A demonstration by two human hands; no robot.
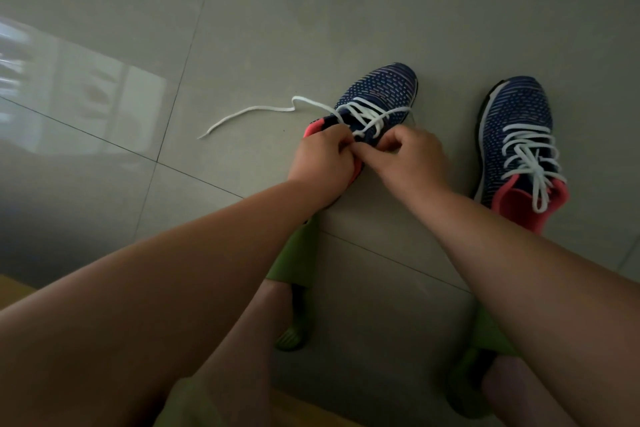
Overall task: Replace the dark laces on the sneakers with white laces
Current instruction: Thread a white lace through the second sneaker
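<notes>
Threading the white lace (367,114) through the upper eyelets of the left sneaker (384,94) on the floor, the left hand (322,156) and right hand (408,152) pinch it at the tongue, one loose end trailing left, while the right sneaker (519,135) appears fully relaced.

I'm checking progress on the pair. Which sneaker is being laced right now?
The navy knit sneaker with the coral lining on the left: both hands work at its white lace, one end trailing on the floor. The right sneaker stands untouched.
</notes>
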